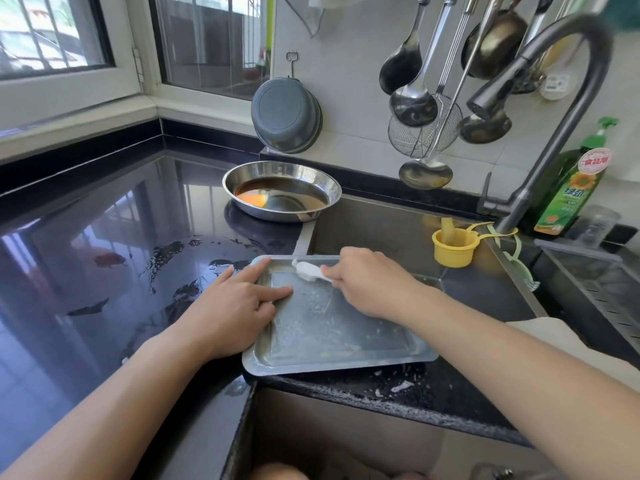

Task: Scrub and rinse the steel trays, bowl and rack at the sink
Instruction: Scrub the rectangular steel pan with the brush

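Note:
A rectangular steel tray (332, 344) lies across the sink's front left corner, its bottom smeared with soapy residue. My left hand (239, 306) presses on the tray's left rim, with straight fingers reaching onto its floor. My right hand (367, 282) grips a white brush (310, 270) whose head touches the tray's far left corner. A round steel bowl (282, 190) holding dark liquid and an orange patch stands on the counter behind the tray.
The black counter (104, 237) at left is wet with puddles. A grey faucet (540, 109) arches over the sink (381, 226); a yellow cup (453, 245) hangs at its edge. A green soap bottle (571, 188) stands at the right. Ladles and a strainer (424, 129) hang on the wall.

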Demonstrator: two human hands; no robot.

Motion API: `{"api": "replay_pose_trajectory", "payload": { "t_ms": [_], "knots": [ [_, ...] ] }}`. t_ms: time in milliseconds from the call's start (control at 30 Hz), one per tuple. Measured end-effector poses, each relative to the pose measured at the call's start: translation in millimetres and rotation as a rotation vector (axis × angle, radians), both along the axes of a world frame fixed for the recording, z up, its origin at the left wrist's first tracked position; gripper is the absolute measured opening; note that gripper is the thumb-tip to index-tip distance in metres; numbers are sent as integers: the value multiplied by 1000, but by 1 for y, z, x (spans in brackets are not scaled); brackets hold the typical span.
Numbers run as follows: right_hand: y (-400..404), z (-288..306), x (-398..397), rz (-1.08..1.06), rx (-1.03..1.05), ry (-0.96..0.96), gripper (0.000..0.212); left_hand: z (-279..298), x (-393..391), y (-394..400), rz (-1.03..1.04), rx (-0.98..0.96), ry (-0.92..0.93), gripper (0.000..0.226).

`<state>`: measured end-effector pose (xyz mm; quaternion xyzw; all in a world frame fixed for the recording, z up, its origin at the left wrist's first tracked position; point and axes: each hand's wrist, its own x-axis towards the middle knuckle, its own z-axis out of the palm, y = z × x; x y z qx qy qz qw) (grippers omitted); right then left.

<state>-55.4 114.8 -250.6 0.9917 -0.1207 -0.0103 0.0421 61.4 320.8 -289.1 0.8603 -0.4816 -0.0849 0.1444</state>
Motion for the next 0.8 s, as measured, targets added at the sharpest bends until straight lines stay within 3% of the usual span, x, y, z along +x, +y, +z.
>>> {"api": "replay_pose_trajectory", "payload": {
  "t_ms": [167, 333, 567, 800],
  "knots": [
    [0, 7, 2, -88, 79, -274, 39, -6, 3, -2, -11, -1, -36, 49],
    [17, 3, 6, -144, -9, -106, 51, -6, -1, -2, 13, -16, -30, 50],
    [-50, 10, -45, -383, -73, 12, 49, -5, -2, 0, 49, -49, -1, 48],
    [-73, 18, -66, -349, -10, 50, 48, -5, -1, -1, 47, -53, -3, 48]
  ]
}}
